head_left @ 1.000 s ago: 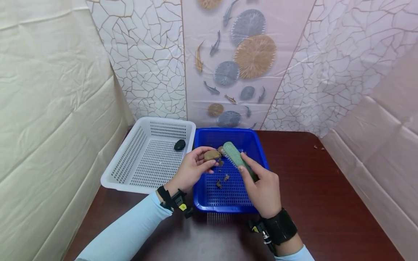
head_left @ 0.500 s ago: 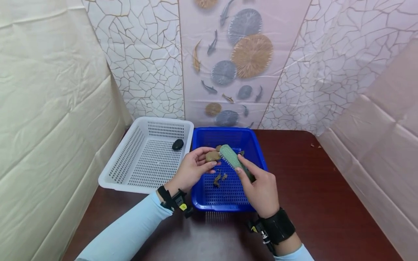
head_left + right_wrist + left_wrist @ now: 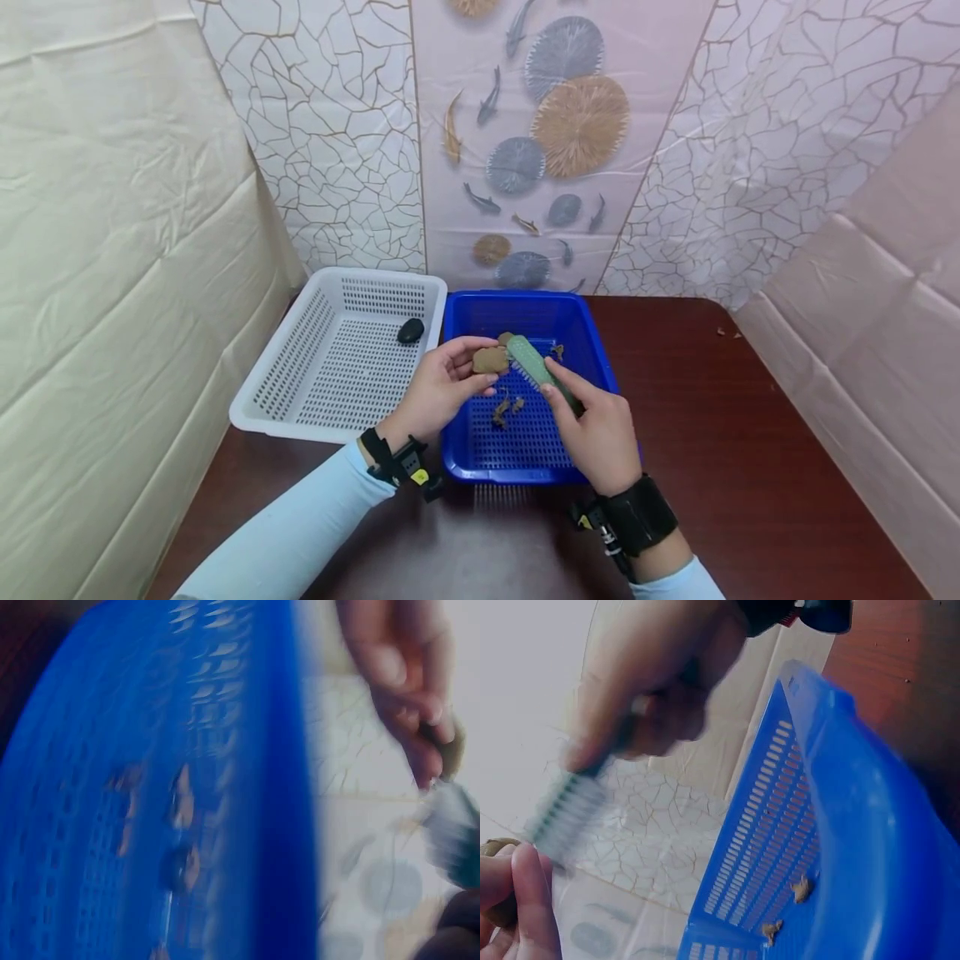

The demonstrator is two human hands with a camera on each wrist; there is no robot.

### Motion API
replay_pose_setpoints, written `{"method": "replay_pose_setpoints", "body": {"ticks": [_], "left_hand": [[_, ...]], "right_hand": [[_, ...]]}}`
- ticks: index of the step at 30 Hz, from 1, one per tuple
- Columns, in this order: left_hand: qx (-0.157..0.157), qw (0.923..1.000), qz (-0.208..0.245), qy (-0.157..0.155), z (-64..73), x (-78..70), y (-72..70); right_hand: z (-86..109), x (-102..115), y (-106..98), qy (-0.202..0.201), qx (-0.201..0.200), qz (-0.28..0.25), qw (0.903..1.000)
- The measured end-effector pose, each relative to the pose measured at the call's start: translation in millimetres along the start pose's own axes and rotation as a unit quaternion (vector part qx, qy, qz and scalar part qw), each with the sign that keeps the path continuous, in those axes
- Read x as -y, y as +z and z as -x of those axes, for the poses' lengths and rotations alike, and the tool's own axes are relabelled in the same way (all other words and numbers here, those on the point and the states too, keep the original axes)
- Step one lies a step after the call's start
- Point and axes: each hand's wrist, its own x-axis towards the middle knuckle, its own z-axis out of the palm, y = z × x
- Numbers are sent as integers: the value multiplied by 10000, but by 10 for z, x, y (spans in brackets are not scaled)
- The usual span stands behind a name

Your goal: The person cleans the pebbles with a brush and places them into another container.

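From my end I see a dk red-brown table [image 3: 750,433] w/ white bskt [image 3: 345,367] on L &, just beside it, blue bskt [image 3: 525,450] in the middle. R hand [image 3: 600,429], at blue bskt's R side, has fingers wrapped round green brush [image 3: 528,360]; L hand [image 3: 438,387], at its L side, pinches brown lump [image 3: 491,360] betw. thumb & fingers, held up over blue bskt. Brush slants, bristles facing lump; wrist cams blur there, so I can't tell if they touch. Black stone [image 3: 410,331] lies in white bskt, near R wall. Brown bits [image 3: 501,412] lie on blue bskt's floor, a few crumbs [image 3: 722,332] near table's back R corner.
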Motion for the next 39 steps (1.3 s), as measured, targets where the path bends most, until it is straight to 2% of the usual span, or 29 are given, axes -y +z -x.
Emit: {"method": "replay_pose_setpoints", "body": {"ticks": [2, 4, 8, 11, 15, 18, 21, 24, 28, 31, 36, 39], "left_hand": [[-23, 9999, -98, 27, -1, 5, -2], [-67, 9998, -192, 33, -3, 17, -7], [-117, 9995, -280, 33, 5, 30, -10], [-107, 9994, -307, 69, 9, 25, -2], [-150, 9990, -414, 83, 10, 20, 2], [-237, 9978, -608, 65, 12, 25, -5], [-383, 9954, -878, 80, 19, 20, -10], [-520, 9943, -930, 58, 25, 2, -4], [-602, 9960, -661, -13, 15, -7, 0], [-716, 9965, -422, -88, 6, -3, -7], [-903, 9955, 21, -294, 9, 7, -27], [-822, 9959, 169, -343, 21, -1, -27]], "right_hand": [[4, -12, -19, 144, 115, 267, 9995], [0, -21, -48, 217, 21, 427, 9989], [-7, -16, -63, 91, -226, 114, 9996], [8, -22, -32, 121, 65, -53, 9999], [35, -51, -21, 371, 418, 231, 9982], [34, -35, -51, 336, 151, 323, 9988], [29, 5, -61, 96, -135, 74, 9998], [38, 1, -32, 77, 41, -73, 9999], [54, -66, -3, 399, 461, 218, 9979], [54, -68, -23, 415, 289, 289, 9983], [44, 7, -21, -149, -317, -164, 9993], [35, 33, 10, -389, -322, -297, 9983]]}}
